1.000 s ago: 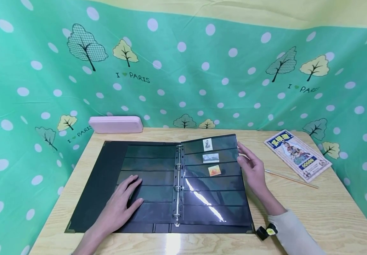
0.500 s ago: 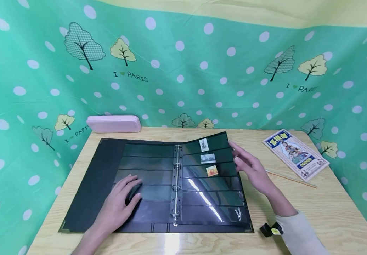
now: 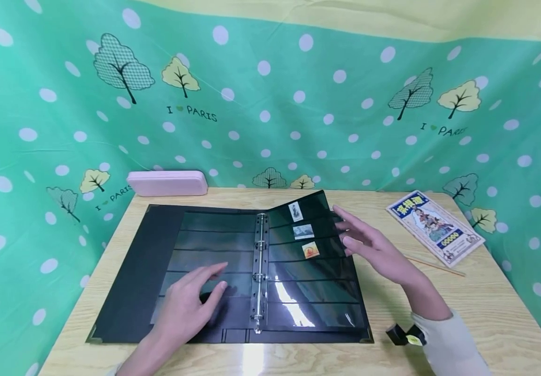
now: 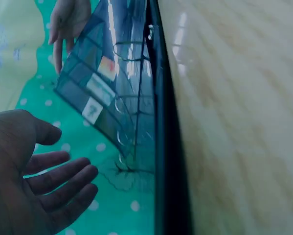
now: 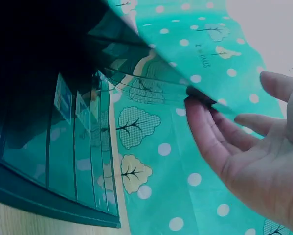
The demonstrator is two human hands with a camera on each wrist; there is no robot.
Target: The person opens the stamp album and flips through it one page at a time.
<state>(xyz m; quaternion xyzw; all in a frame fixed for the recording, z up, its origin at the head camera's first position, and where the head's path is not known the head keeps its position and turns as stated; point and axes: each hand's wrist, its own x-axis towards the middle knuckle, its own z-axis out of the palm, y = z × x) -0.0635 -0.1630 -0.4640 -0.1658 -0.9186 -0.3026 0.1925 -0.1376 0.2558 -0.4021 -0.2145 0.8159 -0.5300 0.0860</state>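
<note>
A black stamp album (image 3: pixel 129 277) lies spread on the table, with ring-bound clear-strip pages. Three small stamps (image 3: pixel 303 231) show in the upper rows of the right page (image 3: pixel 313 282), whose far outer corner is raised and bent leftward. My right hand (image 3: pixel 383 256) is at that page's outer edge; in the right wrist view, its lower fingers reach behind the page while the thumb stands apart from it. My left hand (image 3: pixel 186 303) is over the lower left page (image 3: pixel 219 240), fingers spread and slightly bent, holding nothing, as the left wrist view also shows.
A pink case (image 3: pixel 167 184) stands at the back left of the wooden table (image 3: pixel 477 324). To the right lie a printed booklet (image 3: pixel 435 227) and a thin stick (image 3: pixel 439 267), partly hidden by my right hand. A green dotted cloth (image 3: pixel 251 136) hangs behind.
My right hand has moved left and the page's raised corner has risen further with it. My left hand has shifted right, toward the rings, off its former place on the left page.
</note>
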